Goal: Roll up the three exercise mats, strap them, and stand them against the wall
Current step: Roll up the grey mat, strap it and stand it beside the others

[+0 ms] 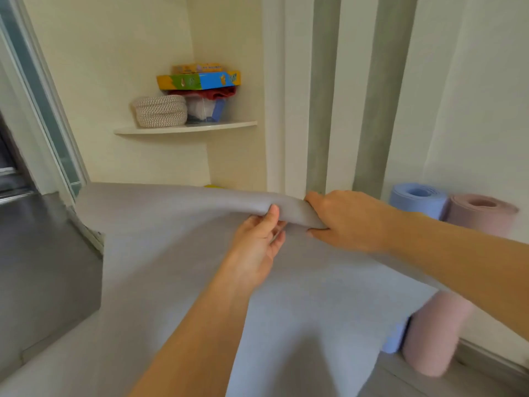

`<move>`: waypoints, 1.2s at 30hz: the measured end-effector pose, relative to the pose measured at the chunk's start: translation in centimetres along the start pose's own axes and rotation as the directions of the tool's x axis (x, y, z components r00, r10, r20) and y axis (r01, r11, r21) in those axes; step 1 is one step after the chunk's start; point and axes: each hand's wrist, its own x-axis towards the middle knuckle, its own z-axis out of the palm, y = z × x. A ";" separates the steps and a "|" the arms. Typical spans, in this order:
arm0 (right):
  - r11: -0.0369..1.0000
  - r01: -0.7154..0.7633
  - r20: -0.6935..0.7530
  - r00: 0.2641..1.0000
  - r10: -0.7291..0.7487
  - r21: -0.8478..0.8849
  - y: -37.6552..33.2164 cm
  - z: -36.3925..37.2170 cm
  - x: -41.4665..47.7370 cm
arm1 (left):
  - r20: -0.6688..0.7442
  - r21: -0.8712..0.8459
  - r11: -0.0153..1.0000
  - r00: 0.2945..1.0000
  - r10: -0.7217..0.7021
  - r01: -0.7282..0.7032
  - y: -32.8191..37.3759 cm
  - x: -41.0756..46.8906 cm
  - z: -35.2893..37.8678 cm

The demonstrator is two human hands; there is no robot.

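Note:
A grey mat (171, 253) hangs lifted in front of me, its top edge curled over into the start of a roll. My left hand (257, 242) pinches that curled edge from below, thumb on top. My right hand (343, 219) wraps over the curl's right end. A rolled blue mat (418, 200) and a rolled pink mat (483, 214) stand upright against the right wall. Their lower parts show again below the grey sheet, partly hidden by it. I cannot see any straps on them.
A white corner shelf (186, 128) holds a woven basket (160, 110), colourful boxes (200, 80) and a clear bin. A glass sliding door frame (43, 104) runs down the left. Grey-green vertical stripes (323, 96) mark the wall ahead.

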 end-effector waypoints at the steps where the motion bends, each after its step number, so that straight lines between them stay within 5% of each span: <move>1: 1.000 -0.018 0.033 0.999 0.018 -0.008 0.2 -0.5 -0.4 | 0.005 0.011 1.000 1.000 -0.012 0.012 0.0 0.1 0.4; 5: 0.994 -0.113 0.084 0.990 0.113 -0.013 1.2 -1.7 -1.6 | 0.010 0.116 0.992 0.999 -0.043 0.042 0.2 0.4 3.1; 8: 0.977 -0.209 0.163 0.963 0.215 -0.052 2.3 -1.6 -2.5 | 0.008 0.542 0.840 1.000 -0.017 0.010 0.7 0.2 4.4; 10: 0.960 -0.264 0.173 0.945 0.277 -0.095 3.3 -1.8 -3.4 | 0.117 0.897 0.417 0.988 0.101 -0.149 1.8 0.1 3.9; 13: 0.945 -0.279 0.181 0.934 0.308 -0.171 4.0 -1.9 -4.7 | 0.379 0.923 -0.082 0.860 0.342 -0.375 4.7 -0.5 3.0; 15: 0.953 -0.240 0.155 0.951 0.269 -0.184 3.5 -1.8 -5.1 | 0.598 0.757 -0.466 0.773 0.212 -0.458 6.3 -0.7 3.5; 17: 0.963 -0.192 0.100 0.972 0.214 -0.189 2.4 -2.3 -5.1 | 0.614 0.586 -0.642 0.788 -0.047 -0.495 7.5 -0.1 4.3; 20: 0.962 -0.144 0.034 0.987 0.156 -0.233 1.6 -4.1 -5.3 | 0.598 0.530 -0.668 0.789 -0.142 -0.522 8.3 1.0 5.1; 24: 0.981 -0.099 0.056 0.992 0.109 -0.169 1.9 -6.1 -6.4 | 0.872 0.181 -0.850 0.480 -0.094 -0.495 8.7 1.5 4.3; 26: 0.993 -0.075 0.135 0.987 0.087 -0.092 1.8 -6.5 -6.7 | 0.914 0.089 -0.877 0.389 -0.117 -0.473 8.5 1.6 3.6; 31: 0.992 -0.093 0.304 0.950 0.064 0.081 2.1 -8.3 -6.6 | 0.965 0.074 -0.881 0.255 -0.054 -0.467 8.0 1.7 3.0; 36: 0.988 -0.084 0.160 0.982 0.104 -0.127 2.7 -7.6 -6.2 | 0.987 0.025 -0.874 0.152 -0.056 -0.486 9.5 2.7 3.9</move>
